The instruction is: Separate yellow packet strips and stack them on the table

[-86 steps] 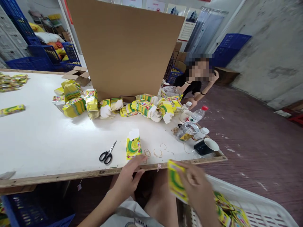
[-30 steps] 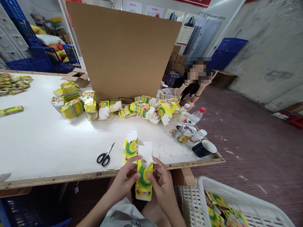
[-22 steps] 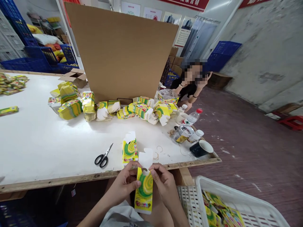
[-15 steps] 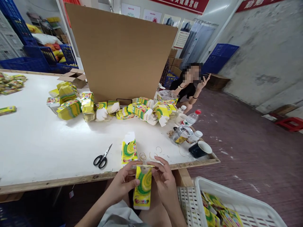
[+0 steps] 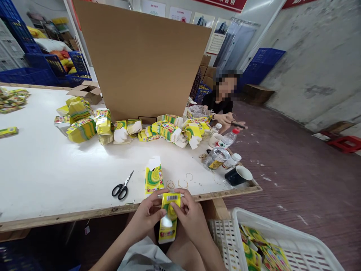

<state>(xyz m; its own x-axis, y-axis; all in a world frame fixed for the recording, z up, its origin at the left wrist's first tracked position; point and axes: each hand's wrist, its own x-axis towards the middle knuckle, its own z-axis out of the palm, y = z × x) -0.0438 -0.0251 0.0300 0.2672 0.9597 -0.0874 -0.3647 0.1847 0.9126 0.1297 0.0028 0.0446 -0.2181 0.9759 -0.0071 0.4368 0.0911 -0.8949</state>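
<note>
Left hand (image 5: 146, 218): closed on the left edge of the yellow-green carton (image 5: 168, 222), thumb across its front.
Right hand (image 5: 191, 218): closed on the carton's right edge, thumb pressed near the top.
Carton position: upright between both hands, just below the worktop's (image 5: 42, 169) front edge and above the lap; the barcode flap (image 5: 172, 197) is folded over its top.
Standing carton (image 5: 153, 177): on the worktop just beyond the hands, white flap up.
Rubber bands (image 5: 182, 183): loose, right of that carton.
Scissors (image 5: 122, 187): left of it, near the edge.
Flat carton pile (image 5: 169, 130): further back, against the tall cardboard sheet (image 5: 146, 64).
Jar (image 5: 216, 158), bottle (image 5: 229, 138), cup (image 5: 244, 174): at the worktop's right end.
White crate (image 5: 282, 227): at the lower right, holding more cartons.
Co-worker (image 5: 224, 101): seated beyond the worktop's far right corner.
</note>
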